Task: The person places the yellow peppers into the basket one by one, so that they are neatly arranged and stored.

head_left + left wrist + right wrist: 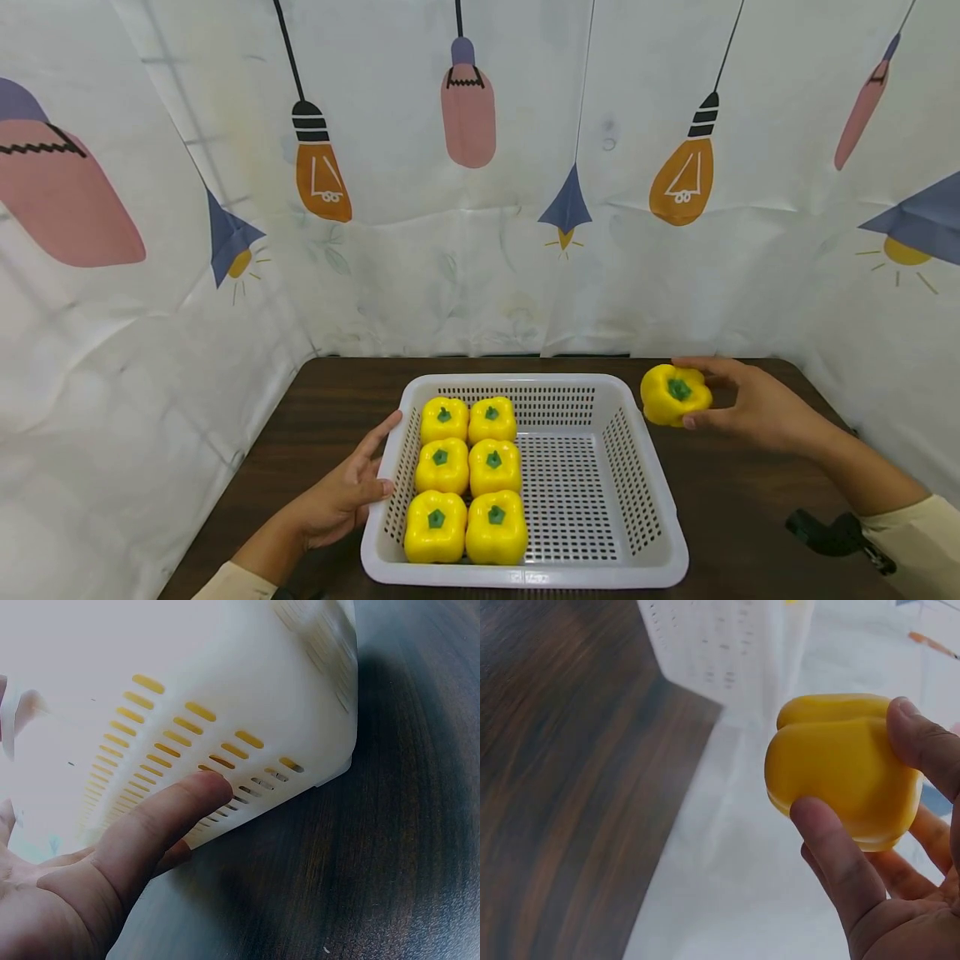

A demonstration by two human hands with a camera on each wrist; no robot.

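Note:
A white slotted basket [645, 492] stands on the dark wooden table [750, 508]. Several yellow bell peppers [468, 479] with green stems fill its left half in two rows. My left hand [348, 492] rests with straight fingers against the basket's left wall [225, 705]; its thumb [172, 814] touches the slotted side. My right hand [750, 404] grips one more yellow pepper [673, 394] in the air just right of the basket's far right corner. The right wrist view shows that pepper [840, 769] held between thumb and fingers [832, 847].
A curtain printed with light bulbs [480, 208] closes in the table at the back and both sides. The basket's right half [570, 492] holds nothing. A black object [825, 533] sits near my right sleeve at the table's front right.

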